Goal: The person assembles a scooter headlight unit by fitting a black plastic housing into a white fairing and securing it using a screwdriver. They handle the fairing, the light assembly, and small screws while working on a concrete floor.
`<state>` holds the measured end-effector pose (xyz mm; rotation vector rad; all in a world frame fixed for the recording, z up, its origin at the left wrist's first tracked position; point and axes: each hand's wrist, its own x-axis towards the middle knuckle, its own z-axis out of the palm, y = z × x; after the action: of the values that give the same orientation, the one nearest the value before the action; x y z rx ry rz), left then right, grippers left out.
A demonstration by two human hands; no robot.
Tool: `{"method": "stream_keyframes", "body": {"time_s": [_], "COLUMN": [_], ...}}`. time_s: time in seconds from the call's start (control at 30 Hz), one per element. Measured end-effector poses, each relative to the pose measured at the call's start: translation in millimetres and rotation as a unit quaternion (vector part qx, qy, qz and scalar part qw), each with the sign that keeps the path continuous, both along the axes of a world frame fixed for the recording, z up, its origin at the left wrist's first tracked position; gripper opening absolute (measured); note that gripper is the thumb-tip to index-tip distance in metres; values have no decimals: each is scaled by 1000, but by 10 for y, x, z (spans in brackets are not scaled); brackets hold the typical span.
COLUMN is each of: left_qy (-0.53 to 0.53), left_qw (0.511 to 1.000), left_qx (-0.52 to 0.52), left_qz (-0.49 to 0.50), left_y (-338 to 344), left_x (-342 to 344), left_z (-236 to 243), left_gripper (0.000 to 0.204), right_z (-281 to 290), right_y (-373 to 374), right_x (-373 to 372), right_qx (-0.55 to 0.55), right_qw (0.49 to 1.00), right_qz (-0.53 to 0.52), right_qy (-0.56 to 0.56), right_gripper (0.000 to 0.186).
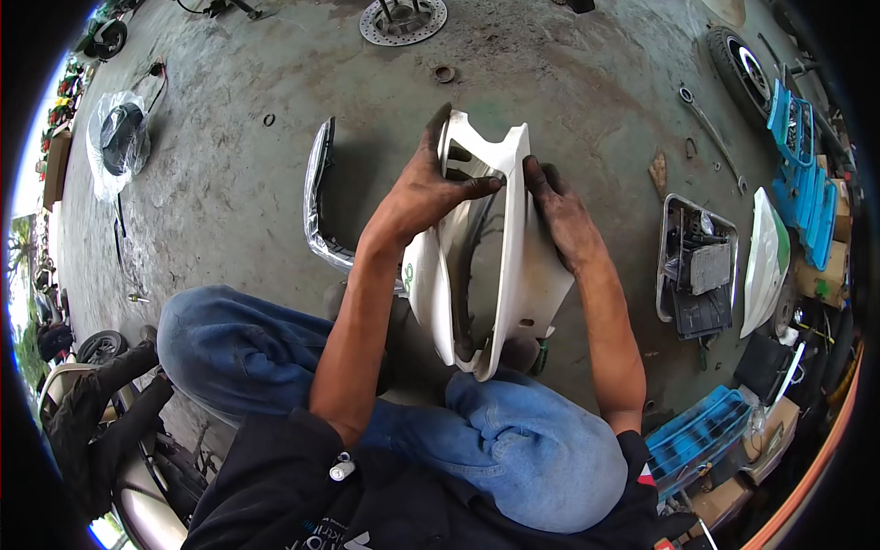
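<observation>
A white plastic scooter fairing panel stands on end between my knees, its forked end pointing away from me. Its two sides curve around a dark hollow, and the left side bears a small green mark. My left hand grips the far left part, with the thumb over the inner edge and the fingers around the outside. Against the outer right side lies my right hand, its fingertips curled at the upper edge. The panel hides part of the fingers on both hands.
Left of the panel lies a bent part in clear plastic wrap. To the right are a metal tray of parts, a large wrench, a white-green panel, blue plastic parts and a tyre. A brake disc lies far ahead.
</observation>
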<state>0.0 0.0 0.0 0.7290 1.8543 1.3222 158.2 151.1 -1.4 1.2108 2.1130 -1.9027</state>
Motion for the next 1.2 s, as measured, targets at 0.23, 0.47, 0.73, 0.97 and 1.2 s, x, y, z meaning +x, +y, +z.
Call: {"method": "stream_keyframes", "body": {"time_s": [0.23, 0.47, 0.73, 0.97, 1.2], "left_qy": [-159, -204, -202, -150, -53], "left_qw": [983, 964, 951, 961, 968], "left_qx": [-50, -16, 65, 90, 106], "left_qz": [75, 169, 223, 216, 224], "left_y": [-113, -687, -930, -721, -658], "left_x": [-70, -478, -318, 14, 224], "left_z": [-49, -97, 210, 142, 303], "left_gripper": [55, 36, 40, 40, 41], "right_z": [-51, -1430, -1496, -1035, -425], "right_y": [298, -362, -1273, -914, -758], "right_x": [-71, 122, -123, 641, 2158], "right_qx": [-168, -81, 156, 203, 478], "right_qw": [983, 964, 909, 916, 859], "right_qz": [25, 206, 379, 344, 123], "right_qy": [68, 148, -72, -33, -136], "right_gripper": [77, 60, 94, 81, 91]}}
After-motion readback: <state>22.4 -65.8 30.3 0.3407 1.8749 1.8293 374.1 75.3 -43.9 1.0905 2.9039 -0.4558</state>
